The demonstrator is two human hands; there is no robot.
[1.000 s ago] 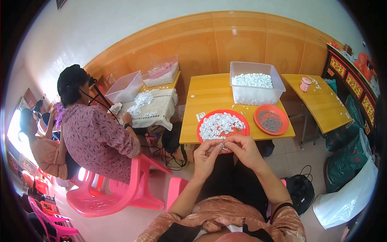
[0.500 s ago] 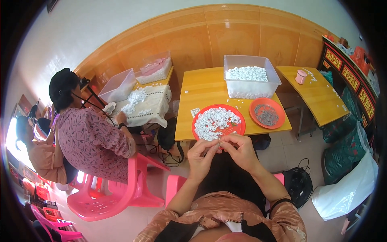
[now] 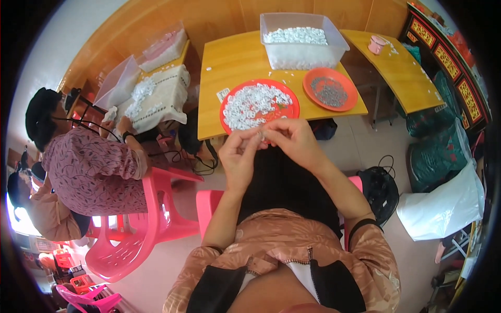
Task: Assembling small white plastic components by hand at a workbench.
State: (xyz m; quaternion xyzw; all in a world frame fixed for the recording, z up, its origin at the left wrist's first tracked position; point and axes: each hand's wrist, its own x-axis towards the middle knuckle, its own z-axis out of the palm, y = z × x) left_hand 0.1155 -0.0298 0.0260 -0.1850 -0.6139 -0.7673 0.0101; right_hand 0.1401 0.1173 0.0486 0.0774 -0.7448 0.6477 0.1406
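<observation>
Just in front of the near rim of a red round plate (image 3: 296, 111), my left hand (image 3: 239, 156) and my right hand (image 3: 294, 142) meet. Thumbs and fingers of both are pinched together on something tiny and pale, mostly hidden by the fingertips. A heap of small white plastic pieces (image 3: 251, 107) covers much of the plate. Right of it, an orange dish (image 3: 345, 103) holds many small grey metal-looking bits (image 3: 330, 94). Both stand at the front of a yellow table (image 3: 216, 60).
A clear bin (image 3: 295, 58) of white pieces stands behind the plates. On the left, a person (image 3: 96, 169) sits at a cloth-covered table (image 3: 167, 99). A pink cup (image 3: 376, 45) is on the right table. A pink chair (image 3: 148, 224), green sacks (image 3: 436, 159) and a white bag (image 3: 443, 203) surround me.
The view has tilted downward and a little to the right, so the tables sit higher and further left in it. My hands stay pinched together by the plate.
</observation>
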